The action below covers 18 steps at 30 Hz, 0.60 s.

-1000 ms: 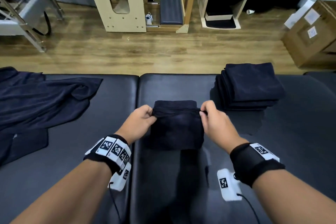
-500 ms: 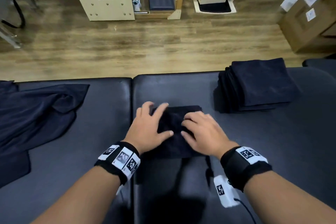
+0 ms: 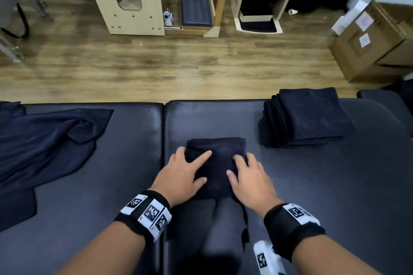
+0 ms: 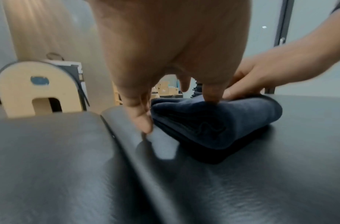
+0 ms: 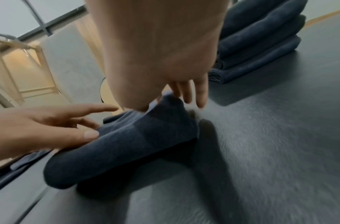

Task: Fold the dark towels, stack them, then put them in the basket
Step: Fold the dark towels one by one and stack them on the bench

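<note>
A folded dark towel (image 3: pixel 218 163) (image 4: pixel 213 119) (image 5: pixel 123 148) lies on the black padded table (image 3: pixel 312 196) in front of me. My left hand (image 3: pixel 185 172) rests flat on its left side, fingers spread and straight. Beside it my right hand (image 3: pixel 245 174) lies flat on the towel's right side, fingers straight. A stack of folded dark towels (image 3: pixel 308 116) (image 5: pixel 257 37) sits to the right at the back. Unfolded dark towels (image 3: pixel 44 140) are spread at the left. No basket is in view.
The table is two padded sections with a seam (image 3: pixel 163 163) just left of the towel. Beyond the far edge is wooden floor with pale wooden furniture (image 3: pixel 125 0) and cardboard boxes (image 3: pixel 371 44) at the right.
A second ago both hands pinched the towel's far edge; they let go and laid flat on top of it, then slid apart toward its sides.
</note>
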Tool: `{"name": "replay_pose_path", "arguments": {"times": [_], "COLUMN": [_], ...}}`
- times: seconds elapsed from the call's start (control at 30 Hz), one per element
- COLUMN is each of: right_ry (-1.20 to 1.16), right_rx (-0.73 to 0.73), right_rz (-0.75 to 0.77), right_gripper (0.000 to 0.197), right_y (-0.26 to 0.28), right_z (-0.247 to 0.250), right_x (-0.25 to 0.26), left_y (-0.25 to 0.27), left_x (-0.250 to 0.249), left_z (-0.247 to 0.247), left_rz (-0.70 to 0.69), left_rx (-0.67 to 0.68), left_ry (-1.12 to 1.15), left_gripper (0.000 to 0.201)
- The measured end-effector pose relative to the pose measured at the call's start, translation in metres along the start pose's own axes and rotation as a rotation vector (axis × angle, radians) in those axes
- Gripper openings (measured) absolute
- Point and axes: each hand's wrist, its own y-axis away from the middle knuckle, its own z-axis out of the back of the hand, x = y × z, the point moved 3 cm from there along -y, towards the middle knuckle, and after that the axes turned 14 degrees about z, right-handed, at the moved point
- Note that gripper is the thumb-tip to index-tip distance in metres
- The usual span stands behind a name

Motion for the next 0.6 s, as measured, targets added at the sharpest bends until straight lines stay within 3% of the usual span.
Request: {"name": "replay_pose_path", "arguments": {"times": [0.13, 0.33, 0.6], "right_ry": [-0.131, -0.229, -0.337], "right_rx": [0.201, 0.182, 0.039], "right_rz": [-0.139, -0.154, -0.042], "right_gripper": [0.071, 0.078, 0.074], "right_y": [-0.008, -0.018, -0.006], "right_z": [-0.006, 0.004, 0.021], "right_x": [-0.001, 0.007, 0.001], "left_y": [-0.019, -0.031, -0.011], "left_x": [-0.001, -0.004, 0.002], "left_z": [-0.003, -0.001, -0.005], "left_rz": [0.176, 0.244, 0.296], "left_rx": [0.148, 0.211, 0.146], "left_ry": [0.088, 0.161, 0.518], "left_gripper": [0.084, 0.102, 0.049]}}
